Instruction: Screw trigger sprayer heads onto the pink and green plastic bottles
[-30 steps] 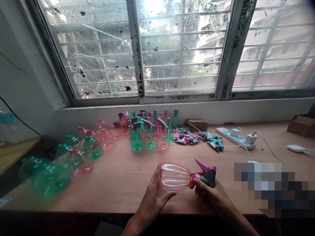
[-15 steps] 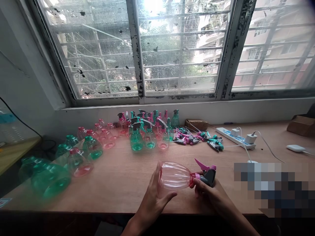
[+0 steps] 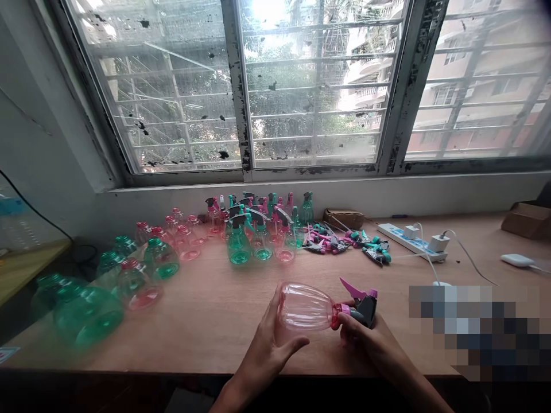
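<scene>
Far L on a wood table: green bottles, no tops, blurred at the near end, w/ topless red bottles beside & behind them. Next, mid-table twd the window, a cluster of bottles w/ spray tops, green & pinkish, upright. Nearer the viewer, center, L hand cups the base of a clear pink bottle, thumb spread off it. Bottle is on its side over the table's near part, neck to R, where it meets the pink collar of a black-and-pink spray head. R hand is closed round that head & collar; hands apart, joined only via the bottle. Vs. 1 sec ago, hardly any change: same hold, same spot, so the join prob. hasn't advanced much; can't tell how tight it is. Beyond, a pile of loose spray heads; further R, a white power strip w/ plugs.
</scene>
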A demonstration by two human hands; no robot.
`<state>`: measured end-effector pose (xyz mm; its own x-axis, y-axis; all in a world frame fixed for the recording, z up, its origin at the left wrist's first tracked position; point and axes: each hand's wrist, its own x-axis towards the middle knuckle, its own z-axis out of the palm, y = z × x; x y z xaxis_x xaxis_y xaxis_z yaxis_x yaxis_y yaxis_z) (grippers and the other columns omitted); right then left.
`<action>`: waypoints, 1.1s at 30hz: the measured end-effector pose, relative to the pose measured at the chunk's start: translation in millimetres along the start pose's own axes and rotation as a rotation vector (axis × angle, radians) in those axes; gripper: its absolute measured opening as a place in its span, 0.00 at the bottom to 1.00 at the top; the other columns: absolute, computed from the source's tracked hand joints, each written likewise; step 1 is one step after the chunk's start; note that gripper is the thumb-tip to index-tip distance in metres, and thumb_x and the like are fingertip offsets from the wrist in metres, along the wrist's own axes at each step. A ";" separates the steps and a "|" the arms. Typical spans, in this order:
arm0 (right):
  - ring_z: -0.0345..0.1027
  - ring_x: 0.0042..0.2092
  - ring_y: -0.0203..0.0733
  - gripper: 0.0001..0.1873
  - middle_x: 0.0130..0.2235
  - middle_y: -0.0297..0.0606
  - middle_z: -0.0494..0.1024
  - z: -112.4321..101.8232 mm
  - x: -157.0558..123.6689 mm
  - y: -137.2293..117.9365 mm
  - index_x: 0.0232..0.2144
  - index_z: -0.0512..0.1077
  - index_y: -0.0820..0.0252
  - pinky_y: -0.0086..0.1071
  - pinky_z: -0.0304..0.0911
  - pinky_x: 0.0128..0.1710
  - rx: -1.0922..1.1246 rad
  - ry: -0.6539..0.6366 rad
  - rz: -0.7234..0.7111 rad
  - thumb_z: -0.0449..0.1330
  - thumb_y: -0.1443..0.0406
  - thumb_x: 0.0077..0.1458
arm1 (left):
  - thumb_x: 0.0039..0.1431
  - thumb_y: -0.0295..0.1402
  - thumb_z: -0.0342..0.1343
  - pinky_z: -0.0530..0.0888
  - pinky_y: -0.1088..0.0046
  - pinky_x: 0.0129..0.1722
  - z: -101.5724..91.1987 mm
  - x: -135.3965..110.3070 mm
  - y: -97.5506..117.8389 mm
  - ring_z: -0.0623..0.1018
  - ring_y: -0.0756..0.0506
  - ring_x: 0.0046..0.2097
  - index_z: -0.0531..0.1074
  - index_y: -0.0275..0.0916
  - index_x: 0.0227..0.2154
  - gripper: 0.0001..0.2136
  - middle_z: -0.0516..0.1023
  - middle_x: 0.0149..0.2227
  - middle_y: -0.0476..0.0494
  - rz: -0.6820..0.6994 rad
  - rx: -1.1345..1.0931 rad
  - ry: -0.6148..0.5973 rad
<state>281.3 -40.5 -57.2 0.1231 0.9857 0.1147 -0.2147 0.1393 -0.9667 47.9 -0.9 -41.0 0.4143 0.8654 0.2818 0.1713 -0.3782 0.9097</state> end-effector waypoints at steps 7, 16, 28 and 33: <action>0.66 0.20 0.38 0.25 0.20 0.34 0.78 0.0 1.0 2.8 0.40 0.74 0.62 0.29 0.58 0.21 -0.008 0.022 0.013 0.71 0.50 0.48 | 0.56 0.40 0.65 0.51 0.51 0.69 -3.9 4.4 -2.2 0.54 0.34 0.71 0.58 0.42 0.66 0.37 0.58 0.70 0.38 -0.022 -0.065 0.013; 0.67 0.21 0.37 0.23 0.22 0.34 0.78 -1.1 0.7 2.0 0.41 0.72 0.62 0.29 0.59 0.21 -0.001 0.006 0.009 0.70 0.51 0.52 | 0.54 0.36 0.67 0.53 0.54 0.69 -1.6 2.2 1.9 0.57 0.36 0.70 0.50 0.47 0.69 0.43 0.57 0.70 0.41 -0.039 -0.146 -0.010; 0.68 0.20 0.39 0.23 0.19 0.33 0.77 -0.5 0.7 1.9 0.37 0.75 0.62 0.30 0.58 0.20 -0.026 0.005 0.015 0.69 0.49 0.51 | 0.55 0.34 0.65 0.53 0.53 0.69 -0.9 0.0 0.7 0.57 0.36 0.70 0.49 0.50 0.69 0.42 0.57 0.70 0.42 -0.007 -0.075 0.002; 0.67 0.21 0.39 0.23 0.20 0.33 0.77 -0.4 0.0 1.0 0.38 0.76 0.62 0.30 0.58 0.21 -0.040 -0.038 0.007 0.71 0.50 0.49 | 0.56 0.41 0.65 0.52 0.53 0.69 -1.0 0.9 -0.7 0.53 0.34 0.71 0.47 0.43 0.70 0.44 0.54 0.71 0.37 -0.057 -0.161 -0.001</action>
<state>281.5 -40.3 -58.3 0.0844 0.9897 0.1156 -0.1768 0.1291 -0.9757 47.3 0.5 -41.1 0.4089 0.8835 0.2284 0.0494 -0.2714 0.9612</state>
